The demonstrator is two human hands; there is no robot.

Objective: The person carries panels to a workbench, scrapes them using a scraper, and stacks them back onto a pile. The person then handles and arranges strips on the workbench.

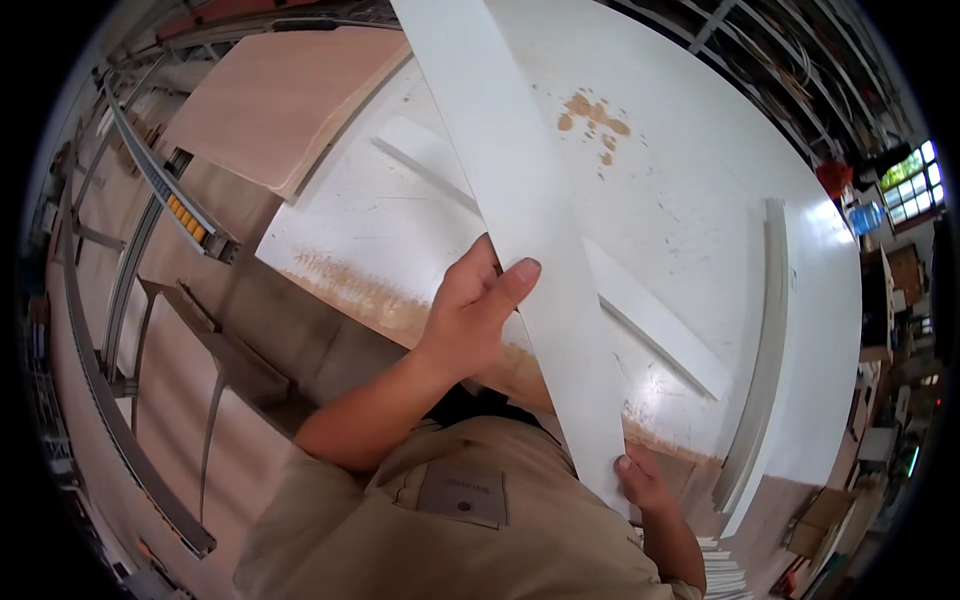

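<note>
A long white board [530, 210] slants across the view, from the top centre down to my body. My left hand [475, 305] grips its left edge near the middle, with the thumb on the upper face and the fingers hidden beneath. Lower down, my right hand [643, 478] is closed on the right edge near the board's bottom end, thumb on the face. Under the held board, a second white strip [665, 345] lies diagonally across the white worktable [690, 230] and shows on both sides.
Long thin white strips [765, 350] lie along the table's right side. A pinkish-brown panel [290, 100] rests at the upper left. Metal rails [165, 185] with yellow rollers stand at the left. Racks [770, 60] line the upper right. A cardboard box [822, 515] is at the lower right.
</note>
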